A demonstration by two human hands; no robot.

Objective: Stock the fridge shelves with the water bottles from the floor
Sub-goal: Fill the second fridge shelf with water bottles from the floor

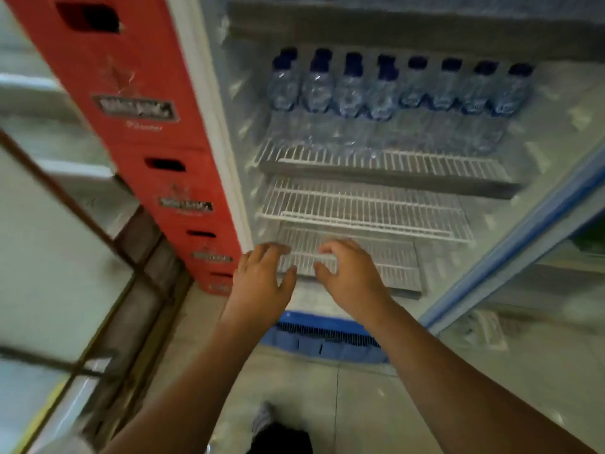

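Clear plastic water bottles with dark blue caps stood in a tight row along the back of a white wire shelf, well above and beyond both hands, packed upright shoulder to shoulder, apparently to leave the front free for more. No bottles on the floor were in view. The left hand and right hand, both empty with fingers loosely spread, reached side by side to the front edge of the lowest wire rack, seemingly to steady or seat it; contact could not be confirmed through the blur. Just left of the left hand rose a stack of red plastic crates, with the open door's blue frame well to the right.
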